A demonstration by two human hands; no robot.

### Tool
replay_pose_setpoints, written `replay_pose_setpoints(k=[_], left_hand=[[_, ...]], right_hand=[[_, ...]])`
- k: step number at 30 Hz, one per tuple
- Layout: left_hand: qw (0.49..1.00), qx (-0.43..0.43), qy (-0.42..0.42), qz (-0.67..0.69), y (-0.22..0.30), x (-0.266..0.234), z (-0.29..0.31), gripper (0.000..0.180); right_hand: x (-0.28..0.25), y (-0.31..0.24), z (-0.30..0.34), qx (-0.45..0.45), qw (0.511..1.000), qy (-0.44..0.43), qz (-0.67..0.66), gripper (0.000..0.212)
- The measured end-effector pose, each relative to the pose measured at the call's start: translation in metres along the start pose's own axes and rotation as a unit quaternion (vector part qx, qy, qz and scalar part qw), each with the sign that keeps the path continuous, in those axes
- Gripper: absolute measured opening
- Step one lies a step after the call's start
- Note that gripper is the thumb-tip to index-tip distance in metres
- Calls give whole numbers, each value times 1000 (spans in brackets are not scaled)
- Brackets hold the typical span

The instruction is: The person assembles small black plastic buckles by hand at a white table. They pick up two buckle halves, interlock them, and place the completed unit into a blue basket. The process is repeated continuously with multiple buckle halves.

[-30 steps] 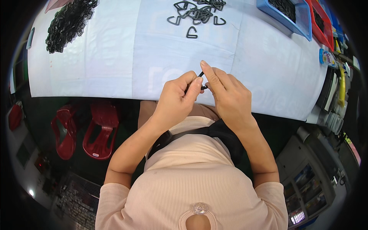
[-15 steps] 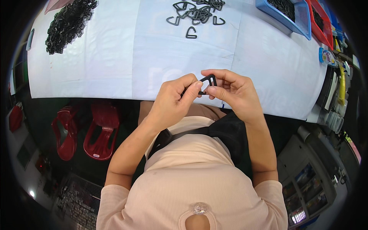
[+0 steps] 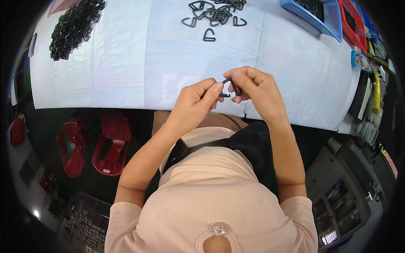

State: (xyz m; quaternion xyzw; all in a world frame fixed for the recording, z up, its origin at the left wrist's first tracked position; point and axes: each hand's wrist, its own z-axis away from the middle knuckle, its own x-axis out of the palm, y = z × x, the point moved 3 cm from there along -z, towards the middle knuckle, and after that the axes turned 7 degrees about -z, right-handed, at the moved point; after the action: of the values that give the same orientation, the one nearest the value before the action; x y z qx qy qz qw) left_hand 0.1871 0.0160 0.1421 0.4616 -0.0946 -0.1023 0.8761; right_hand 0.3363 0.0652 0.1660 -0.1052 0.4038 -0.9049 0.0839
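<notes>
Both hands meet just above the near edge of the table (image 3: pixel 105 63), close together and pinched on one small black plastic clip (image 3: pixel 231 85). The left hand (image 3: pixel 195 102) grips the clip's lower end between thumb and forefinger; the right hand (image 3: pixel 256 90) curls over its upper end, fingers closed around it. The clip is held in the air between the fingertips, off the surface, near the middle of the near edge.

A white sheet covers the table, with creases running from far to near. Toward the far left corner lies a heap of small black parts (image 3: pixel 74 26). Near the middle of the far edge a loose cluster of black triangular rings (image 3: pixel 213 14) is spread out, one of them lying a little apart on the near side. At the far right corner stand a blue basket (image 3: pixel 325 21) holding dark pieces and, just beside it, a red basket (image 3: pixel 354 25). Along the right edge sit assorted small items, among them something yellow (image 3: pixel 376 90); they are too small to tell apart.

Below the near edge, on the person's left, two red plastic stools (image 3: pixel 95 145) stand on a dark floor. To the right, low down, is a grey cabinet (image 3: pixel 341 198) with glass doors. The person wears a pale ribbed top and a black bag (image 3: pixel 253 141) strapped across the front.
</notes>
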Motion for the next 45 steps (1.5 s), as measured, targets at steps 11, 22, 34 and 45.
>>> replay_pose_setpoints(k=[11, 22, 34, 45], left_hand=[[915, -157, -34, 371, -18, 3, -31, 60], [855, -102, -115, 495, -36, -7, -46, 29], [991, -62, 95, 64, -26, -12, -35, 33], [994, -62, 41, 84, 16, -6, 0, 28]], right_hand=[[-3, 8, -25, -68, 994, -7, 80, 26], [-73, 19, -196, -292, 779, 196, 519, 40], [-48, 31, -100, 12, 998, 62, -30, 24], [-12, 11, 4, -3, 993, 12, -113, 28]])
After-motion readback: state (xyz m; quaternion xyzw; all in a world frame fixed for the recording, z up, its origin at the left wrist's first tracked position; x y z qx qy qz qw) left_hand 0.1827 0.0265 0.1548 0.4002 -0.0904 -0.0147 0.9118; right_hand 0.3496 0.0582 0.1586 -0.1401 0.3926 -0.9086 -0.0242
